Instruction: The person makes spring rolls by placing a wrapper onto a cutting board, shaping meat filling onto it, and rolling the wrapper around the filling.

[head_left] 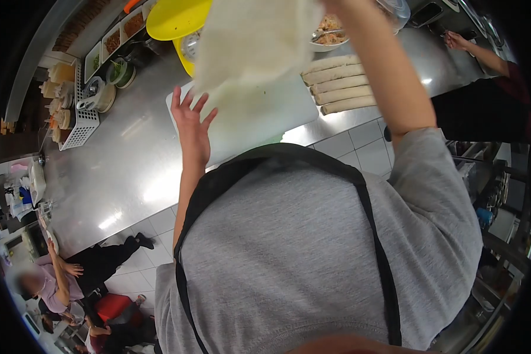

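Note:
A thin, pale dough sheet (251, 44) is in the air over a white cutting board (277, 115), its edges blurred. My right hand (335, 5) is at the sheet's upper right corner and grips it; the top edge of the view cuts off most of the fingers. Fingers spread and empty, my left hand (193, 127) hovers over the board's left edge, below the sheet's lower left corner. Several long pale rolls (342, 85) lie side by side on the steel counter, right of the board.
Behind the sheet are a yellow lid (174, 20) and a bowl of shredded filling (330, 35). Left are ingredient trays (112, 41), a tub with greens (121, 72) and a white basket (82, 121) by sauce bottles. A co-worker's hand (454, 40) shows at right; other people are lower left.

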{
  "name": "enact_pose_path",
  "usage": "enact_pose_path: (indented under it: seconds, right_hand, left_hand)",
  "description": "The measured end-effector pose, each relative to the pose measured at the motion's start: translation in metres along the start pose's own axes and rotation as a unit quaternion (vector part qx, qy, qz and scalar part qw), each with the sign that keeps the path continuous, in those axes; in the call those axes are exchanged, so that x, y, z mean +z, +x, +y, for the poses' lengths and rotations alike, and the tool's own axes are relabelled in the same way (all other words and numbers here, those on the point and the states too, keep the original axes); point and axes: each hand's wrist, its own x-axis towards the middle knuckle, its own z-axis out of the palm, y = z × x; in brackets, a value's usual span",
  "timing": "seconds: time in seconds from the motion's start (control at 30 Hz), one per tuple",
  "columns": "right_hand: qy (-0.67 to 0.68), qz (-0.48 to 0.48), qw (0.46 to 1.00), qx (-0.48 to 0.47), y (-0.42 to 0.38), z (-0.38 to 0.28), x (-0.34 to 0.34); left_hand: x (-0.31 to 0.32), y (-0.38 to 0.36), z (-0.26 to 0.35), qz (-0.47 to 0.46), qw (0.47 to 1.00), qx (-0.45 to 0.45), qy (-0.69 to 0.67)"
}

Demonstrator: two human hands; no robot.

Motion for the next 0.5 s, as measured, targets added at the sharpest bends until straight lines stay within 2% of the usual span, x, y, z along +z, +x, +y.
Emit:
enact_pose_path:
  seconds: [0.03,0.07,0.1,0.13,0.17,0.2,0.23,0.33,0.4,0.5]
  right_hand:
    - [0.108,-0.04,0.987,0.11,-0.018,-0.004,0.019]
    - [0.214,-0.079,0.949,0.217,-0.037,-0.011,0.031]
    - [0.213,-0.082,0.949,0.217,-0.056,-0.016,0.033]
    - [0.194,-0.174,0.918,0.3,-0.075,-0.02,0.03]
    - [0.172,-0.265,0.87,0.378,-0.091,-0.016,0.028]
    - [0.066,-0.307,0.906,0.284,-0.109,0.012,0.026]
    - [-0.04,-0.342,0.921,0.183,-0.122,0.039,0.018]
    - [-0.112,-0.382,0.907,0.141,-0.142,0.062,-0.022]
    - [-0.14,-0.383,0.913,0.025,-0.16,0.066,-0.035]
    - [-0.218,-0.393,0.893,0.0,-0.166,0.06,-0.031]
  left_hand:
    - [-0.001,0.005,0.01,-0.007,0.986,-0.107,-0.124]
    - [-0.001,0.008,0.02,-0.014,0.946,-0.211,-0.246]
    - [0.001,0.01,0.03,-0.004,0.948,-0.267,-0.173]
    - [-0.006,0.01,0.022,-0.003,0.947,-0.268,-0.175]
    - [-0.019,0.013,0.006,-0.025,0.932,-0.312,-0.184]
    - [-0.03,0.012,-0.005,-0.046,0.914,-0.355,-0.192]
    - [-0.038,0.009,-0.01,-0.044,0.914,-0.355,-0.192]
    - [-0.053,0.0,-0.016,-0.034,0.925,-0.332,-0.184]
    - [-0.057,0.001,-0.017,0.004,0.941,-0.307,-0.14]
    - [-0.059,0.006,-0.025,0.0,0.944,-0.305,-0.124]
